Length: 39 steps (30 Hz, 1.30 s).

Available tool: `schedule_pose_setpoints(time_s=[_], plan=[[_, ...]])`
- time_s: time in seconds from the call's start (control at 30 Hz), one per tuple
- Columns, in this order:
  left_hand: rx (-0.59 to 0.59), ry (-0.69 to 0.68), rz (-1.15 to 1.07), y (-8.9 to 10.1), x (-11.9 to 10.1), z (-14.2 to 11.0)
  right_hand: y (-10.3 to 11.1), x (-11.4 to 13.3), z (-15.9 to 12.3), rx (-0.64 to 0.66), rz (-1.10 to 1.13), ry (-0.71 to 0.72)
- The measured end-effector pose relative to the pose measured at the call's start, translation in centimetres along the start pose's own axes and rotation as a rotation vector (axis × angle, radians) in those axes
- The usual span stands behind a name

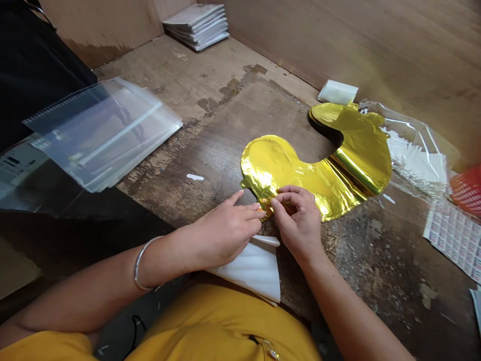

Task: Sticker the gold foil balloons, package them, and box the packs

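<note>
A stack of flat, shiny gold foil balloons (pixel 319 185) lies curved across the dark worn table. My left hand (pixel 229 230) has its fingers stretched out, and the fingertips rest at the near left edge of the foil. Beside it, my right hand (pixel 300 220) pinches the same edge of the top foil balloon between thumb and fingers. Exactly what sits between those fingertips is too small to make out. Below both hands, a folded white sheet (pixel 259 265) hangs at the table's front edge, partly covered by my left hand.
Clear plastic sleeves (pixel 112 135) are piled at the left. White packs (pixel 199 25) stand stacked in the back corner. On the right are a clear bag of white strips (pixel 413 155), a sticker sheet (pixel 454 235) and a red mesh basket (pixel 468 190). Wooden panels (pixel 356 45) border the table.
</note>
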<state>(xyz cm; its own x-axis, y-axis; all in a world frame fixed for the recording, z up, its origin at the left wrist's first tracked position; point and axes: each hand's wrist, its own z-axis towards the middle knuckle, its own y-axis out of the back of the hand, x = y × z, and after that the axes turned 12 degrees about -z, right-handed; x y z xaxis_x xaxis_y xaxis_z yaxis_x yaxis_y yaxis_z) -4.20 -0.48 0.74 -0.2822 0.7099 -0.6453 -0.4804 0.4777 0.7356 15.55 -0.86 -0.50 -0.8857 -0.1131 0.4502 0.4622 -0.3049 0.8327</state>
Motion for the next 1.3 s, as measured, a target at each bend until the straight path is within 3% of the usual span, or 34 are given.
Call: schedule_pose_setpoints(time_s=[0.43,0.7,0.8,0.9,1.0,1.2,1.3], plan=[[0.008,-0.002,0.000,0.0,0.0,0.1,-0.4,0.1,0.0,0.033,-0.085,0.042],[0.002,0.047,-0.059,0.2,-0.1,0.0,0.3,-0.9,0.6,-0.035,-0.392,0.024],[0.015,0.062,-0.076,0.3,-0.1,0.0,1.5,-1.0,0.3,0.013,-0.309,0.271],[0.010,0.059,-0.083,0.5,-0.1,-0.1,2.3,-1.2,-0.5,0.220,-0.128,0.491],[-0.048,0.072,-0.084,0.6,-0.1,-0.3,2.2,-1.5,-0.8,0.312,-0.027,0.467],[-0.081,0.150,-0.196,1.0,-0.3,-0.6,1.4,-1.4,0.3,0.193,-0.030,0.422],[-0.098,0.166,-0.213,1.1,-0.4,-0.6,1.6,-1.1,0.9,0.271,-0.006,0.440]])
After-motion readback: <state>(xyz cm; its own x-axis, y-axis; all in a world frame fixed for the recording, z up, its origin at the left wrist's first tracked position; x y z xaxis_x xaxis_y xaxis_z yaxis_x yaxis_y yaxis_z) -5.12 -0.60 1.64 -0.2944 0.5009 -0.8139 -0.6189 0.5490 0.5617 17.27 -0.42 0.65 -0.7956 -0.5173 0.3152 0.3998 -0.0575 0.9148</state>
